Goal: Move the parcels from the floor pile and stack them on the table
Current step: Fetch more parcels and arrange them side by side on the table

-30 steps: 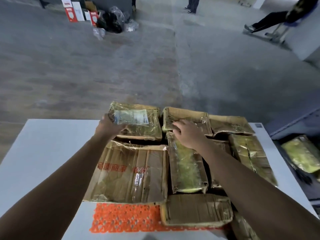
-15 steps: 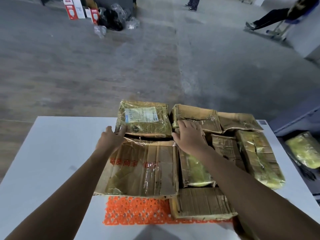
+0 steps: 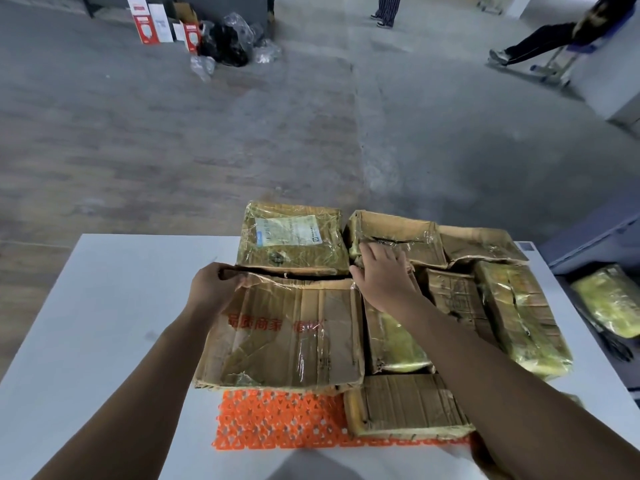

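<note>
Brown taped parcels (image 3: 450, 296) lie packed side by side on the white table (image 3: 104, 323), filling its right half. Some rest on an orange mat (image 3: 277, 420) whose near edge shows.

The left hand (image 3: 211, 289) grips the far left corner of the flat carton (image 3: 291, 337), fingers curled over its edge. This carton, printed in red, is the nearest on the left. Just behind it sits the labelled parcel (image 3: 294, 237), wrapped in yellowish film with its white label facing up.

The right hand (image 3: 384, 275) is released, fingers straight and spread, flat on the torn carton (image 3: 394, 233) at the far middle. Its forearm crosses the narrow parcel (image 3: 391, 341). A small carton (image 3: 405, 407) at the near edge touches the flat carton's right side.

Off the table to the right, another film-wrapped bundle (image 3: 609, 299) lies lower down on something dark.

Beyond is grey floor (image 3: 242, 133), with red-and-white boxes (image 3: 145, 19) and black bags (image 3: 228, 39) at the far left. A person's legs (image 3: 386, 8) show far off.
</note>
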Action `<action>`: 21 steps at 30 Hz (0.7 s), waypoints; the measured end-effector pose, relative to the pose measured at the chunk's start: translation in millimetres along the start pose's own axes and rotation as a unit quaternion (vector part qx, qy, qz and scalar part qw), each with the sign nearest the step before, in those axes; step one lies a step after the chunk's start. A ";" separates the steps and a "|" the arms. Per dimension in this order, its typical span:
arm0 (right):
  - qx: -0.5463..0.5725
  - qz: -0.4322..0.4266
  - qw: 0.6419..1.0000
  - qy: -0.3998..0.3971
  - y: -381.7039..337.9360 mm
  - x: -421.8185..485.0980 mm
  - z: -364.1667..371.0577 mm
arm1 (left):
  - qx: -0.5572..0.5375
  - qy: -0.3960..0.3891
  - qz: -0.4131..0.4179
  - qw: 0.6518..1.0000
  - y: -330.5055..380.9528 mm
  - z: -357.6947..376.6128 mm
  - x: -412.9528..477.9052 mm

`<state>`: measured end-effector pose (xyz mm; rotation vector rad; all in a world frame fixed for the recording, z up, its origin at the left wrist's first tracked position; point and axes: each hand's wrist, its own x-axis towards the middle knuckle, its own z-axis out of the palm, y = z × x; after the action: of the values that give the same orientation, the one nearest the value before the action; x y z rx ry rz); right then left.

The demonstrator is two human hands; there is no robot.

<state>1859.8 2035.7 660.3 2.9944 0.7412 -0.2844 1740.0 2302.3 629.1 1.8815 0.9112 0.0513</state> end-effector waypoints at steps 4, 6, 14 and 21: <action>-0.004 -0.010 1.000 -0.003 1.4 -2.8 2.8 | -0.027 0.023 -0.017 0.999 2.0 1.4 0.4; 0.007 -0.008 1.000 0.004 3.0 -4.6 4.0 | -0.018 0.019 -0.009 1.000 4.6 4.4 -0.9; 0.026 -0.009 0.999 0.016 4.2 -5.6 6.6 | 0.075 -0.040 0.004 0.996 12.2 10.9 -4.9; 0.031 -0.013 0.999 0.013 8.8 -6.9 -0.8 | 0.107 -0.014 0.042 0.993 10.3 14.1 -4.5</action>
<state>1858.0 2024.9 662.3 3.0534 0.7882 -0.2757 1748.3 2286.6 631.9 2.1137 0.8442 -0.0217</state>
